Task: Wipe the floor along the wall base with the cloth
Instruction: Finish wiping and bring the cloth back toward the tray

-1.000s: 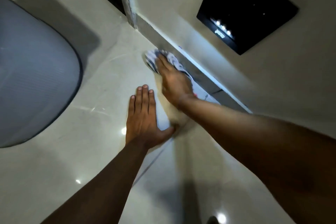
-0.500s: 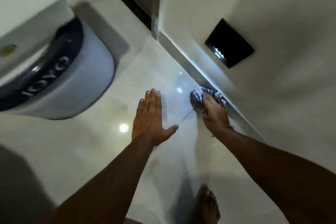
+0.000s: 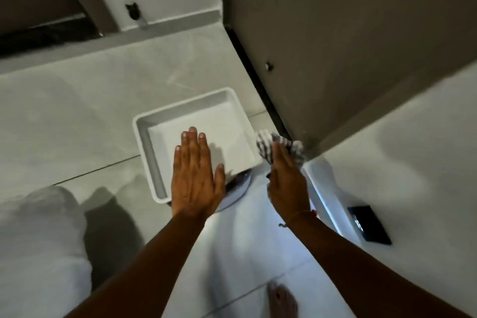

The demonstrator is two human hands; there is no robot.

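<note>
A striped blue-and-white cloth (image 3: pixel 268 144) is pressed on the pale tile floor (image 3: pixel 245 240) at the corner where the wall base (image 3: pixel 325 196) meets a brown door. My right hand (image 3: pixel 286 183) lies on the cloth, fingers pointing forward, holding it down. My left hand (image 3: pixel 193 175) is spread flat, palm down, fingers apart, over the near edge of a white square tray (image 3: pixel 144 142) on the floor, holding nothing. The cloth's far end sticks out beyond my fingertips.
A brown door (image 3: pixel 335 46) with a dark gap at its bottom stands ahead right. A black wall plate (image 3: pixel 369 224) sits low on the right wall. A white rounded object (image 3: pixel 38 240) fills the lower left. My bare foot (image 3: pixel 281 299) is at the bottom.
My right hand has slid the cloth forward along the wall base to the door corner. The view moved forward; the white tray and the door came into sight, and the wall plate fell behind.
</note>
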